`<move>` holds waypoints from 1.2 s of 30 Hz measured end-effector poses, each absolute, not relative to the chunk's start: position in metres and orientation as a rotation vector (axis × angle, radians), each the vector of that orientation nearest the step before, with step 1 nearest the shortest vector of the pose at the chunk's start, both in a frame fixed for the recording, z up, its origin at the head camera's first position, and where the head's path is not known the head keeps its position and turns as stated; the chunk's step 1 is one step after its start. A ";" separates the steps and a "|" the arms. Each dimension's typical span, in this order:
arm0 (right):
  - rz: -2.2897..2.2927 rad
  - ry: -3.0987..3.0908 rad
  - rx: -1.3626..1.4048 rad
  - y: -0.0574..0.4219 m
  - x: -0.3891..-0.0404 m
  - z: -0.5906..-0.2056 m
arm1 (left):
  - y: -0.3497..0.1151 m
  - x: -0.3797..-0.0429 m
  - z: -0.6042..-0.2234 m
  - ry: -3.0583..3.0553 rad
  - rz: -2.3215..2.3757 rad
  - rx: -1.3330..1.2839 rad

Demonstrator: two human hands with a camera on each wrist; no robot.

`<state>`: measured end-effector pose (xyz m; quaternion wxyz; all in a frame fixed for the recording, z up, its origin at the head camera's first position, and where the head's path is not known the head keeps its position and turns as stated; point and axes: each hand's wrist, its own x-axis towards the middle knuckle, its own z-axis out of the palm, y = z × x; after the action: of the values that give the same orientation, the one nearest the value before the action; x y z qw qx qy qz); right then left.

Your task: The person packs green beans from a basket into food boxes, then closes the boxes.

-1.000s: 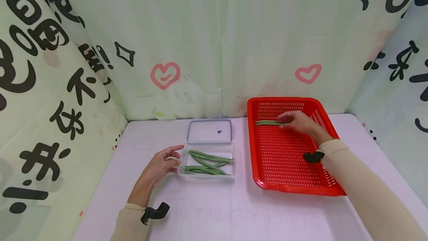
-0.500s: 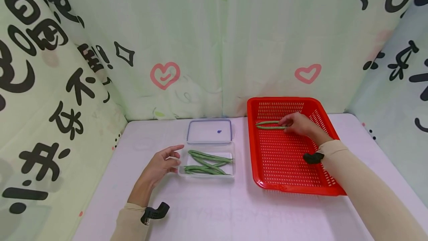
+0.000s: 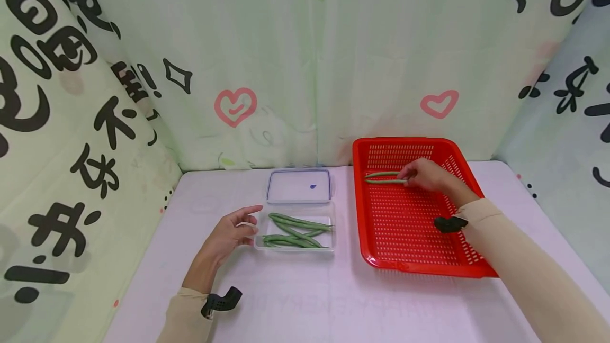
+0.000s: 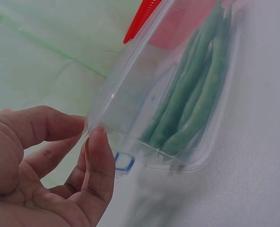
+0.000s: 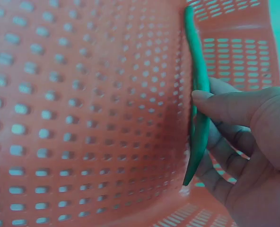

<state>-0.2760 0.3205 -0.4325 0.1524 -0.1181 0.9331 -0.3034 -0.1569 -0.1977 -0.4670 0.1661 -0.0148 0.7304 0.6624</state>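
In the head view, a clear plastic container [image 3: 294, 252] holds several green beans [image 3: 300, 224]. At its left side my left hand [image 3: 232, 234] pinches the rim between thumb and fingers; the left wrist view shows this grip on the container's edge [image 4: 107, 101]. My right hand [image 3: 425, 175] reaches into the red perforated basket [image 3: 405, 226], where two green beans [image 3: 381, 181] lie near the far left. In the right wrist view, the thumb and fingers pinch a green bean [image 5: 200, 80] near its middle; part of a second bean shows behind it.
Behind the container lies a clear lid [image 3: 292, 187] with a blue seal. The basket stands right of the container on the white-covered table [image 3: 295, 300]. Printed curtains [image 3: 286, 57] close off the back and both sides.
The two beans in the basket lay close together a second ago and now lie apart. My right hand has shifted slightly right. The left hand and container have not moved.
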 end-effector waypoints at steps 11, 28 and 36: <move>-0.907 2.712 -0.369 0.313 -0.260 -0.405 | -0.196 -0.157 -0.464 2.076 1.892 -0.055; -1.002 2.741 -0.415 0.301 -0.225 -0.377 | -0.198 -0.156 -0.465 2.070 1.897 -0.043; -1.077 2.708 -0.367 0.303 -0.212 -0.362 | -0.198 -0.156 -0.465 2.079 1.885 -0.044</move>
<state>-0.2119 0.3028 -0.3622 0.1020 -0.1244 0.9171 -0.3647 -0.1561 -0.1976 -0.4654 0.1664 -0.0156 0.7304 0.6622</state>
